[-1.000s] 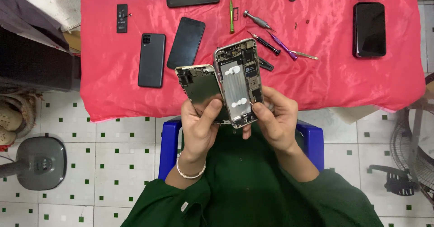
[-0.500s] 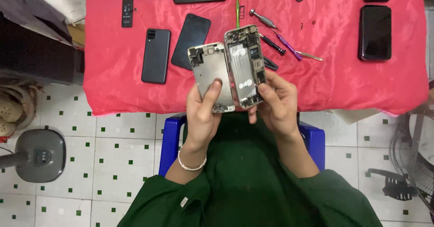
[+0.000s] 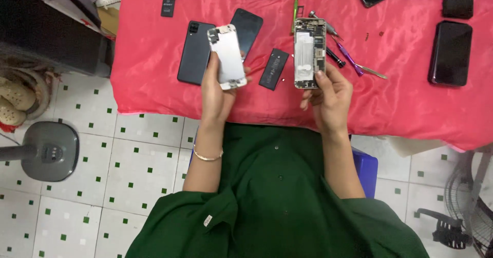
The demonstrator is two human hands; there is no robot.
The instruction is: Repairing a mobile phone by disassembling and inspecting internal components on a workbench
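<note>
My left hand (image 3: 215,91) grips a detached phone screen panel (image 3: 227,56), its silver metal back facing up, held above the near edge of the red-covered table (image 3: 411,114). My right hand (image 3: 328,96) holds the opened phone body (image 3: 309,52) from below, its circuit board and inner parts exposed. The two phone halves are apart, roughly a hand's width between them. A black battery (image 3: 273,69) lies on the cloth between them.
On the red cloth lie a dark phone (image 3: 195,52), another black phone (image 3: 246,25), a small black part (image 3: 168,0), screwdrivers and a purple tool (image 3: 349,57), and more dark phones (image 3: 451,52) at the right. A fan base (image 3: 46,150) stands on the tiled floor at left.
The screen panel and the phone body were held together, hinged open; now they are fully separated, the left hand moving the panel left and the right hand moving the body right.
</note>
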